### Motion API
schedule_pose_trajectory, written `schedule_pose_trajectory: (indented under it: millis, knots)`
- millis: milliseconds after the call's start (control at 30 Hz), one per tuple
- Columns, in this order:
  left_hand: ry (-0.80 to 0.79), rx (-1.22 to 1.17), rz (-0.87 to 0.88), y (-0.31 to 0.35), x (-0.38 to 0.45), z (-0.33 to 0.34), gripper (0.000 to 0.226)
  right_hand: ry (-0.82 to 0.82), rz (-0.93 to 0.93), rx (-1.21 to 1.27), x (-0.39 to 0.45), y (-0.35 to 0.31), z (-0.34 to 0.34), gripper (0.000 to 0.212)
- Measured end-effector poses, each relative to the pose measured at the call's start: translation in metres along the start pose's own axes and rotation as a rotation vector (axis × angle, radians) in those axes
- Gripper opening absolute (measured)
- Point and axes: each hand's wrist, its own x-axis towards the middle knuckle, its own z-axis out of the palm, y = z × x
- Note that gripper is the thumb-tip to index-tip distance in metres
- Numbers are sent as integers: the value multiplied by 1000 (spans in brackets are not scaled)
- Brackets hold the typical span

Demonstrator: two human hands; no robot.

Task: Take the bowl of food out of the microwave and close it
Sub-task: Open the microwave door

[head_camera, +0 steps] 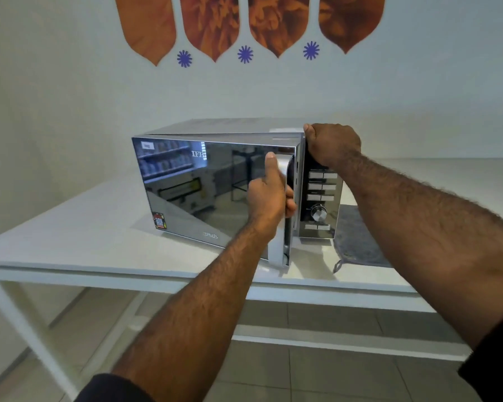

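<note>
A silver microwave (224, 129) with a mirrored door (198, 187) stands on a white table (93, 250). The door is swung out a little from the body, hinged at the left. My left hand (269, 195) is wrapped around the vertical door handle at the door's right edge, thumb up against the glass. My right hand (331, 143) presses on the microwave's top right corner, above the control panel (321, 198). The bowl of food is hidden behind the door.
A grey cloth (357, 236) lies on the table just right of the microwave. The table has a white frame with tiled floor beneath. A white wall with orange and blue decals rises close behind.
</note>
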Motion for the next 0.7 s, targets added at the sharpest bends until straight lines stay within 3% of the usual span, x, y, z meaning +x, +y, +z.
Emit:
schedule_pose_trajectory:
  millis: [400, 600, 700]
  knots:
    - [87, -33, -70, 43, -57, -82, 45, 34, 24, 21, -4, -5, 4, 58]
    - [275, 45, 1, 73, -68, -130, 39, 67, 49, 86, -7, -10, 5, 58]
    - [352, 156, 36, 93, -64, -156, 32, 102, 64, 103, -6, -13, 9, 68]
